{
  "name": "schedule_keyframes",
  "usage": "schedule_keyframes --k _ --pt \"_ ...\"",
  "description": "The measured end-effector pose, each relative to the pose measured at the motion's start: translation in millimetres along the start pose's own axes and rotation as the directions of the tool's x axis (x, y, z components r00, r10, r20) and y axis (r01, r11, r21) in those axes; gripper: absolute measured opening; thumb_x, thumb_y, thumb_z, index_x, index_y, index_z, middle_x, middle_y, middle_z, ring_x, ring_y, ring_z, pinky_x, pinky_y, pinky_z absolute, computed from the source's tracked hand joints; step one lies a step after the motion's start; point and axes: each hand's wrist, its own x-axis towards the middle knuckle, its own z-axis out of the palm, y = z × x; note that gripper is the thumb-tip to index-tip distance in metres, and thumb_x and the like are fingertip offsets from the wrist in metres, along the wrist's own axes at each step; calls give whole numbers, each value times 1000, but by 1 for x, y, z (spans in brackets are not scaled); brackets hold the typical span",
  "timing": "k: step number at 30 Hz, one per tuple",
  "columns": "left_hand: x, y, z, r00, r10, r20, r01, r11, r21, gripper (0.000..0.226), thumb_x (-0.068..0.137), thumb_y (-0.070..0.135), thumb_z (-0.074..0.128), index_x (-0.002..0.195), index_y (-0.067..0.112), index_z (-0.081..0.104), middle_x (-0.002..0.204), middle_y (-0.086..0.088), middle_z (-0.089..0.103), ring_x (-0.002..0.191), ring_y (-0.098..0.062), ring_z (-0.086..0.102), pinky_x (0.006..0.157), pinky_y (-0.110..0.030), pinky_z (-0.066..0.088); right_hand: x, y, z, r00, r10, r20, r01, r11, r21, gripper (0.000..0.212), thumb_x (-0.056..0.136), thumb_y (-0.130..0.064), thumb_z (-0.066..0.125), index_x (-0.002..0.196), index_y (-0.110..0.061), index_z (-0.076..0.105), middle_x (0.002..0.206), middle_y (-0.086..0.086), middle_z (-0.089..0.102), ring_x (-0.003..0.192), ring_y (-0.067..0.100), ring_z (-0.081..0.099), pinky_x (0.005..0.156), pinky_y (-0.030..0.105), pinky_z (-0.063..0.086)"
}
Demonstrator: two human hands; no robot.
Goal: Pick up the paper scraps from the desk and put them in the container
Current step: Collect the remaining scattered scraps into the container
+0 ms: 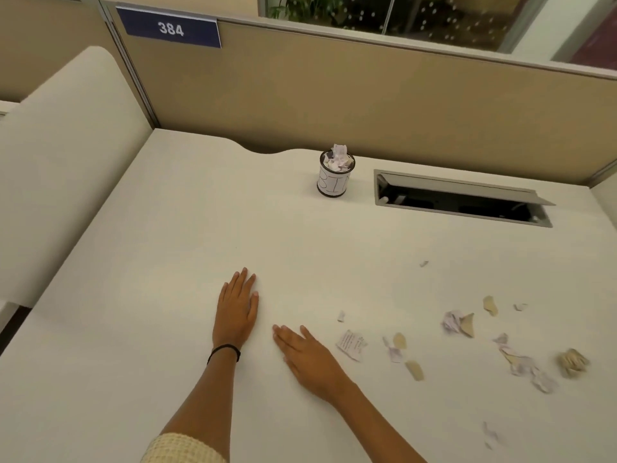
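Observation:
A small round container (335,182) labelled "BIN" stands near the back of the white desk (167,228), with crumpled paper sticking out of its top. Several paper scraps lie scattered on the desk's right side: a printed white piece (350,345), a crumpled white ball (451,321), tan torn bits (490,305) and a crumpled tan wad (572,361). My left hand (237,305) lies flat on the desk, palm down, holding nothing. My right hand (307,357) also lies flat, just left of the printed piece, empty.
An open cable hatch (460,198) is cut into the desk to the right of the container. A tan partition wall (367,105) with a blue "384" sign (170,28) runs along the back. A white side panel (56,168) stands at the left.

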Motion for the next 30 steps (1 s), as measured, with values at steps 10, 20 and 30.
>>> schedule_keyframes --k 10,20,30 --pt "-23 16 15 994 -100 -45 102 994 45 52 97 25 43 146 14 29 157 -4 20 145 -19 14 119 -38 7 -66 56 -30 902 431 -20 -405 831 -381 60 74 -3 28 122 -13 62 128 -1 62 119 11 58 110 50 5" --pt "-50 27 21 997 -71 -13 71 995 72 53 98 26 43 147 14 26 157 -5 16 146 -21 11 120 -38 6 -135 105 -52 541 795 -273 -725 606 329 50 92 -40 51 137 -19 43 140 6 47 130 21 44 98 34 43" --pt "-59 32 22 998 -65 -4 65 996 67 54 98 27 42 147 13 26 157 -7 15 146 -23 9 120 -41 7 -157 87 -39 510 855 96 -803 434 408 60 82 -11 67 134 -13 37 118 16 45 103 33 56 84 38 50"
